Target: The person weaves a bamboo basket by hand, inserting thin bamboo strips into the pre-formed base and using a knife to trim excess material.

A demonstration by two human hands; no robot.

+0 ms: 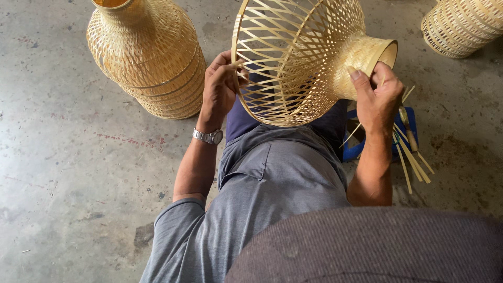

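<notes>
A woven bamboo lampshade frame (293, 57), open lattice with a tightly woven narrow neck, lies on its side over my lap. My left hand (219, 84), with a metal wristwatch below it, pinches the wide rim at its left edge. My right hand (378, 94) grips the narrow neck and also holds several loose bamboo strips (411, 157) that hang down past my wrist. I wear a grey shirt and dark blue trousers.
A stack of finished bamboo shades (149, 57) stands on the concrete floor at the upper left. Another woven shade (461, 26) lies at the upper right. A small blue stool (356, 149) sits under my right forearm.
</notes>
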